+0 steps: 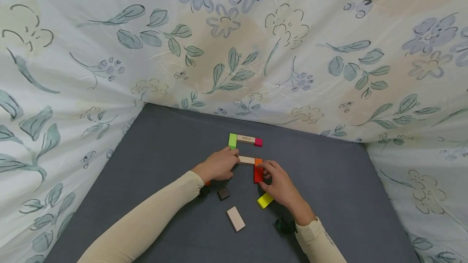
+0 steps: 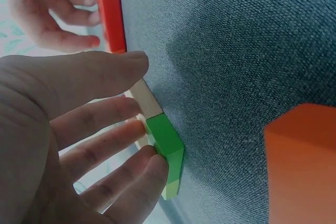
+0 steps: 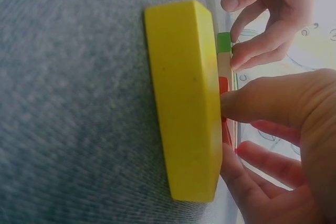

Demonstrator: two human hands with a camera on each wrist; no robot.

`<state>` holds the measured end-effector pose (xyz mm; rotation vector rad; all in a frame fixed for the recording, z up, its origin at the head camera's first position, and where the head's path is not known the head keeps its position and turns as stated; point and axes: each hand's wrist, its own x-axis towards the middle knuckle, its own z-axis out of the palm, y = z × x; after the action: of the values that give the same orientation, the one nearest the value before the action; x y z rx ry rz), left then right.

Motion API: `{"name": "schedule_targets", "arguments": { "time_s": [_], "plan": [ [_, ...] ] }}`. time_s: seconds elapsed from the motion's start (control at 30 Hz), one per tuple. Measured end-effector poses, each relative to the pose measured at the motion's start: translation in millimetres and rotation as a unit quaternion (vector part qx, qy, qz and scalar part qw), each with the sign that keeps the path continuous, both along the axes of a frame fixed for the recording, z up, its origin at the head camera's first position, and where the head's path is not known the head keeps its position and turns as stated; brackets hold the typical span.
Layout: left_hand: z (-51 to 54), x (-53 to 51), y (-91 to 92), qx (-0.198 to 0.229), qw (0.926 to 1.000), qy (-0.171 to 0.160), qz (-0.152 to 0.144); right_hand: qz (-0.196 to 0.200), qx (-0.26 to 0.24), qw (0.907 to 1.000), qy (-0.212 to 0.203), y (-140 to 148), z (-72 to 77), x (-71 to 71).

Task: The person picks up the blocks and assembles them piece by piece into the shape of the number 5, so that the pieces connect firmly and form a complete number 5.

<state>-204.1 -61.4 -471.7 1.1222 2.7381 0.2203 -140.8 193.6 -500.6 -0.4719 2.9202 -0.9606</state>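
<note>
Set the red block [image 1: 258,174] in line with the orange block [image 1: 258,161]; this appears to be the step in hand. The red block lies on the near side of the orange block, at the right end of the near wooden block [image 1: 246,160].

Your right hand [image 1: 279,184] curls about the red block from the right in a light pinch, thumb at its near end; how firmly it bears cannot be told. Your left hand [image 1: 219,163] has its fingers extended, some of them resting against the green block [image 2: 165,134] at the left end of the near wooden block. The left thumb stands apart and grips nothing.

At the far side, the marked wooden block [image 1: 246,139] carries the crimson block [image 1: 258,142] at its right end.

The next move probably calls for squaring the red block, then lifting the right fingers straight clear so the joint does not shift. Keep the left fingers steady meanwhile. On the desk [image 1: 175,145], the yellow block [image 1: 265,201] is the loose piece closest to your right hand; the black block [image 1: 223,193] and the pale block [image 1: 235,218] lie farther left.
</note>
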Motion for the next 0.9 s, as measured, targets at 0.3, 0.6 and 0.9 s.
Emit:
{"name": "schedule_targets", "arguments": {
  "time_s": [0.3, 0.6, 0.9],
  "plan": [
    [2.3, -2.3, -1.0, -0.007, 1.0, -0.004, 0.002, 0.014, 0.018, 0.9997, -0.002, -2.6, 3.4, 1.0],
    [5.3, -3.7, -2.6, -0.005, 1.0, -0.007, -0.003, 0.001, 0.013, 0.9999, -0.008, -5.6, 5.6, 0.1],
    [2.9, -5.1, -2.8, 0.001, 1.0, -0.009, -0.002, -0.025, 0.035, 0.9989, -0.018, -6.7, 5.4, -3.2]
  ]
}}
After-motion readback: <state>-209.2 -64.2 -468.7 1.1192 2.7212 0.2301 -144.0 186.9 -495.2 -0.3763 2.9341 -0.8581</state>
